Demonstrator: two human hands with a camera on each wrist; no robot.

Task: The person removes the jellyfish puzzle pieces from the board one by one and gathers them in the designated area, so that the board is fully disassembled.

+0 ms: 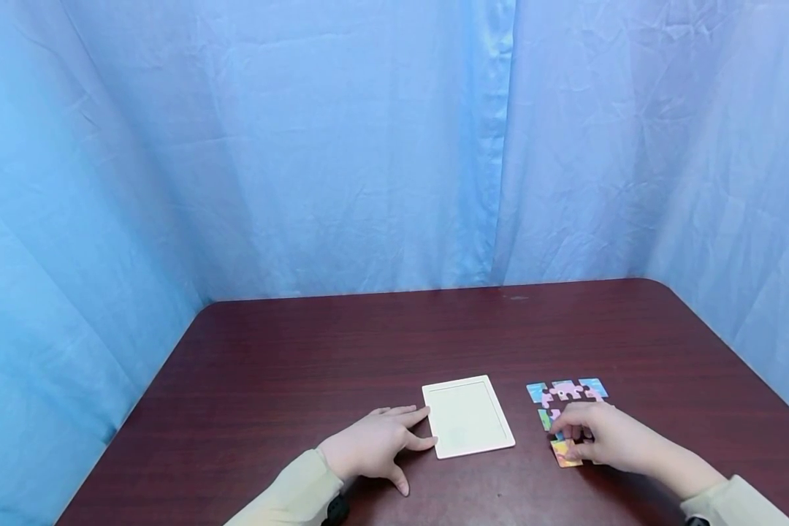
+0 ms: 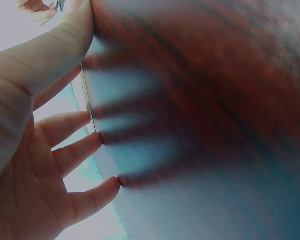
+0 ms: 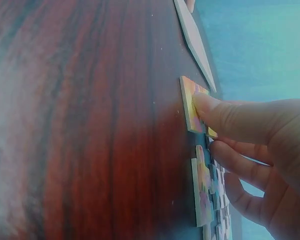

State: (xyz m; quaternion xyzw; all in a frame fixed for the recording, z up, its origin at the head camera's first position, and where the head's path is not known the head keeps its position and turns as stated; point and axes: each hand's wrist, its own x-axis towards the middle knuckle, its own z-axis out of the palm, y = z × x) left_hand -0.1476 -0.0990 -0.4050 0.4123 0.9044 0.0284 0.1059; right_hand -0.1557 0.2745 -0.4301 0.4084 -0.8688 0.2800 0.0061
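A square cream puzzle tray (image 1: 468,418) with a raised rim lies on the table. My left hand (image 1: 375,444) rests at its left edge, fingers spread, two fingertips right at the rim. In the left wrist view the fingers (image 2: 77,152) reach down to the tabletop. My right hand (image 1: 608,436) holds a yellow-orange puzzle piece (image 1: 563,454) at the near left corner of a group of puzzle pieces (image 1: 565,391). Its thumb (image 3: 230,116) lies over the piece in the right wrist view, the other fingers bent behind. The right hand hides part of the group.
Pink, blue and green pieces lie close together to the right of the tray, on the dark red-brown table (image 1: 315,351). Light blue curtains (image 1: 342,146) hang behind the table and along both sides.
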